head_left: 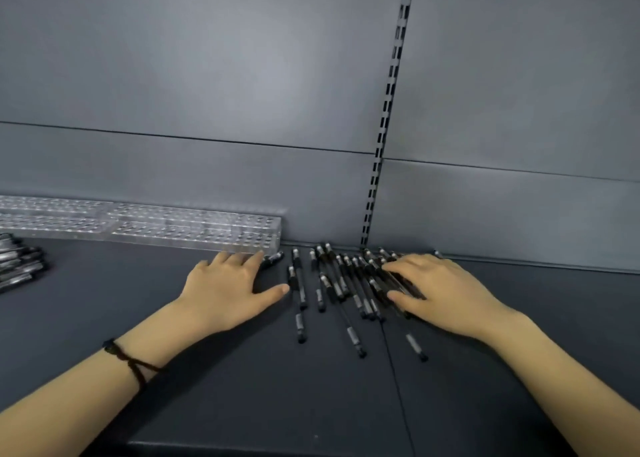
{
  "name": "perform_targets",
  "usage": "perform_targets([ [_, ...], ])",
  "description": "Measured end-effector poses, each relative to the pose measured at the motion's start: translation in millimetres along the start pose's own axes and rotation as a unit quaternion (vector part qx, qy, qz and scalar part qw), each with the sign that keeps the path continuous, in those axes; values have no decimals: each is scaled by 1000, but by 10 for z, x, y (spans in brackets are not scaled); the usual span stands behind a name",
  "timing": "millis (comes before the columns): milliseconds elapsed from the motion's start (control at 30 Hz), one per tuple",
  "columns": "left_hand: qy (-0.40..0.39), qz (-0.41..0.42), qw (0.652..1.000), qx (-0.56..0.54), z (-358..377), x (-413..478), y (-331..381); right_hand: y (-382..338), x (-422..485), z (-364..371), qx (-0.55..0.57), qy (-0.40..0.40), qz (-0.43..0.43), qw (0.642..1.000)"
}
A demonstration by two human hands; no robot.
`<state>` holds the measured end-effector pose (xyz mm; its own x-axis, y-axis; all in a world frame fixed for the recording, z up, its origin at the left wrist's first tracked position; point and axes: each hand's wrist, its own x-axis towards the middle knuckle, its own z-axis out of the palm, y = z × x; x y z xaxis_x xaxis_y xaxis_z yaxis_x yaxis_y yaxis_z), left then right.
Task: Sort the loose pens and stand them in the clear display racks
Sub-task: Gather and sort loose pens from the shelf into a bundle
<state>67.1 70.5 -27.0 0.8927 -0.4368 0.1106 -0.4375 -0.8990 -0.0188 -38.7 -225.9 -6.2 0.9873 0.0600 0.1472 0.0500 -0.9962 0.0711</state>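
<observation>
Several black pens with silver labels lie loose in a heap [341,285] on the dark grey shelf, against the back wall. My left hand [225,286] rests flat on the shelf just left of the heap, fingers spread, thumb tip beside one pen. My right hand [440,288] lies palm down over the heap's right side, fingers and thumb curled around a bunch of pens. Clear display racks [194,229] with rows of holes stand along the back wall at the left, with no pens in them.
A second bundle of black pens [19,266] lies at the far left edge of the shelf. A slotted metal upright [382,144] runs up the grey back wall behind the heap. A seam in the shelf surface [398,380] runs toward me.
</observation>
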Motion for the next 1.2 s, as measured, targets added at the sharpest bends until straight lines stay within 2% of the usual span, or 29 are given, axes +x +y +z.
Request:
perform_targets([
  [100, -32, -20, 999, -13, -9, -16, 202, 243, -10, 55, -6, -23, 40, 999],
  [167, -37, -33, 999, -6, -18, -15, 330, 368, -10, 125, -10, -55, 100, 993],
  [233, -40, -36, 999, -11, -26, 14, 455, 447, -9, 194, 24, -75, 160, 984],
  [300, -46, -35, 998, -25, -37, 64, 590, 472, 3, 239, 49, -79, 176, 980],
  [567, -70, -36, 990, -121, -100, 265, 1024, 369, 19, 221, 152, -52, 117, 980],
  [767, -35, -32, 987, -151, 16, 266, 1104, 267, 9, 238, 183, -25, 96, 978],
  [1033, -4, -24, 972, -235, 65, 247, 1140, 61, -29, 230, 237, 5, 23, 971],
  [1100, -6, -34, 961, -273, 70, 271, 1144, 32, -16, 224, 298, 20, 33, 954],
  [1200, -27, -61, 929, -365, 21, 297, 1165, 26, 10, 207, 433, 30, 93, 896],
])
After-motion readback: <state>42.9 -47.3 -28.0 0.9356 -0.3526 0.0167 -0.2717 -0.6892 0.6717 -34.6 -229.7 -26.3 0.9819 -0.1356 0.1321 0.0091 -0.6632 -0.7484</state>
